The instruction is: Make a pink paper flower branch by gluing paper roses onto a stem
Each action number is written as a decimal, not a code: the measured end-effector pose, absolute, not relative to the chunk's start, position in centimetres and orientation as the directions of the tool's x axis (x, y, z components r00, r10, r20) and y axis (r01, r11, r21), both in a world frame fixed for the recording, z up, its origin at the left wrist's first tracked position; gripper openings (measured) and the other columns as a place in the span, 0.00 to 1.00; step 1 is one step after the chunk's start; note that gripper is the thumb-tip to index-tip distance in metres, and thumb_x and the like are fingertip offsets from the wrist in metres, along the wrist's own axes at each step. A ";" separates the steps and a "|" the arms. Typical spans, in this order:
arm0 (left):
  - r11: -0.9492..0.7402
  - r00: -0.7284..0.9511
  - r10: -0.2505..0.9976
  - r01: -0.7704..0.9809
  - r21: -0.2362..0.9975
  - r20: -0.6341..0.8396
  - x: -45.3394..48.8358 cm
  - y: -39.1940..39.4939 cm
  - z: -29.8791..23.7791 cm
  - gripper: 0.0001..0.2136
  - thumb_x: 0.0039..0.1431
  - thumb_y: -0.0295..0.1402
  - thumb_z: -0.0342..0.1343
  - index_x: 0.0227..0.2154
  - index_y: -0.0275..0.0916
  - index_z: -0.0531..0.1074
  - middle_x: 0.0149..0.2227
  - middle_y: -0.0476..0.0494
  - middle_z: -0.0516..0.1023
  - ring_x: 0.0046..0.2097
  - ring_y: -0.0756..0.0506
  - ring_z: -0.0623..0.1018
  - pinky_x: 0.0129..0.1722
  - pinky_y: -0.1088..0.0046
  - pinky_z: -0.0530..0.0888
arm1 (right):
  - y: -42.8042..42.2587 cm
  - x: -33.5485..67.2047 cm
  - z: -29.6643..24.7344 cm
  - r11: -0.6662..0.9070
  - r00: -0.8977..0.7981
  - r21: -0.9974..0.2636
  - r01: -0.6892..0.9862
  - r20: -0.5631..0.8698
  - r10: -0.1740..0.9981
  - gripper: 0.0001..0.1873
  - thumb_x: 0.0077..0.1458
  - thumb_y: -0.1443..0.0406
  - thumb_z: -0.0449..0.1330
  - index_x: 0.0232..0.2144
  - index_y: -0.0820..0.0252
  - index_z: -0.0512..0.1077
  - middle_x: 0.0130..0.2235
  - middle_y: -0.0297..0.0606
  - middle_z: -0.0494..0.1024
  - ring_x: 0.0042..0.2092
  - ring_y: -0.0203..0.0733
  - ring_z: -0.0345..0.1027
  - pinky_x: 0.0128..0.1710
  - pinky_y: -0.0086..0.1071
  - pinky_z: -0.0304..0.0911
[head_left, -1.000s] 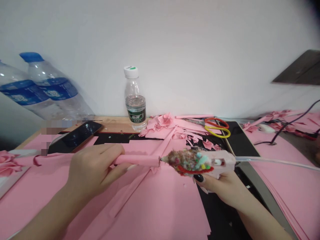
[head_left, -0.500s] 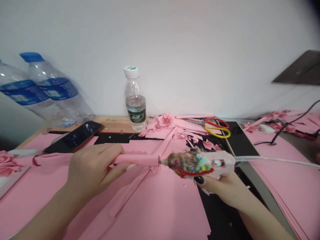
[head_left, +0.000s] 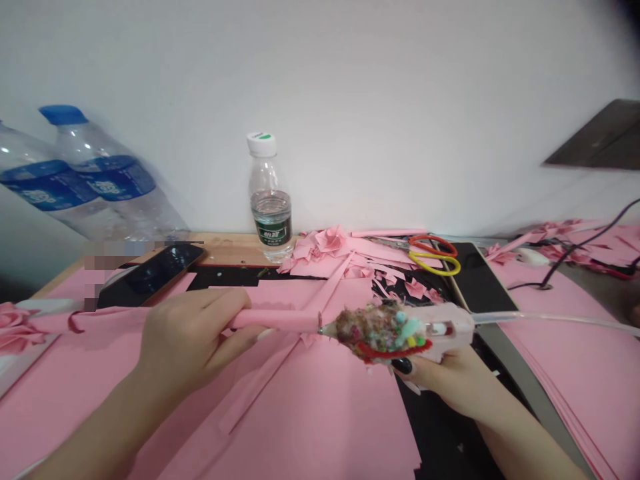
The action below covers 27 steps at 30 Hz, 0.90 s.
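My left hand [head_left: 193, 337] is closed around a rolled pink paper tube [head_left: 285, 321], held level, its open end pointing right. Leftward the same pink paper runs toward a folded paper flower [head_left: 20, 327] at the left edge. In my right hand [head_left: 445, 380] is a hot glue gun [head_left: 390, 330], its front crusted with brown fuzz and coloured bits. The gun's nozzle meets the tube's right end. A clear glue stick [head_left: 555, 322] sticks out of its back. My right fingers are mostly hidden beneath the gun. Pink paper sheets [head_left: 340, 427] lie below both hands.
Behind stand a small water bottle [head_left: 273, 220] and two large blue-labelled bottles [head_left: 120, 177] at left. A phone [head_left: 150, 273] lies near them. Scissors [head_left: 434, 257] rest by paper scraps and a paper flower [head_left: 327, 243]. A dark cable [head_left: 565, 250] crosses stacked pink sheets [head_left: 580, 373] at right.
Both hands have shifted very slightly right, with the glue gun and paper tube. The nozzle stays at the tube's end.
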<state>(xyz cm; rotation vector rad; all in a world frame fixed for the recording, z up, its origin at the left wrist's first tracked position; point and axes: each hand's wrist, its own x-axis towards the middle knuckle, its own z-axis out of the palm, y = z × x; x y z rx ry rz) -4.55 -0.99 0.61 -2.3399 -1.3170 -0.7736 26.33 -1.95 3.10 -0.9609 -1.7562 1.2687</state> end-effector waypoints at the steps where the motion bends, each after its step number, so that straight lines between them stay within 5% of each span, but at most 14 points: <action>1: -0.512 0.420 0.669 0.858 -0.030 0.613 -4.6 -1.0 0.5 0.21 0.70 0.45 0.42 0.25 0.40 0.68 0.20 0.49 0.68 0.24 0.46 0.70 0.25 0.69 0.60 | -1.9 26.3 3.1 0.235 -0.436 -0.961 0.145 0.151 0.887 0.24 0.57 0.51 0.63 0.17 0.57 0.66 0.17 0.29 0.61 0.23 0.36 0.58 0.26 0.30 0.64; 11: -0.525 0.429 0.645 0.850 -0.041 0.632 -4.6 -0.8 0.5 0.21 0.70 0.45 0.43 0.24 0.41 0.68 0.19 0.49 0.68 0.23 0.46 0.70 0.24 0.69 0.60 | -2.2 26.6 2.2 0.189 -0.280 -0.961 0.203 0.128 0.951 0.21 0.55 0.46 0.62 0.28 0.59 0.73 0.23 0.35 0.69 0.24 0.36 0.60 0.20 0.28 0.61; 19: -0.526 0.428 0.653 0.850 -0.033 0.624 -4.4 -0.9 0.8 0.21 0.70 0.45 0.42 0.24 0.41 0.68 0.19 0.49 0.68 0.23 0.46 0.70 0.24 0.68 0.60 | -1.9 26.5 2.4 0.235 -0.361 -0.943 0.235 0.140 0.922 0.22 0.58 0.48 0.60 0.21 0.57 0.68 0.18 0.30 0.59 0.25 0.38 0.61 0.25 0.31 0.64; 27: -0.518 0.410 0.652 0.855 -0.019 0.638 -4.5 -0.8 0.6 0.18 0.69 0.43 0.44 0.25 0.42 0.67 0.21 0.49 0.70 0.24 0.45 0.71 0.25 0.68 0.61 | -1.8 26.7 2.8 0.231 -0.405 -0.952 0.199 0.135 0.904 0.19 0.59 0.52 0.61 0.23 0.57 0.68 0.19 0.29 0.61 0.24 0.36 0.58 0.25 0.30 0.62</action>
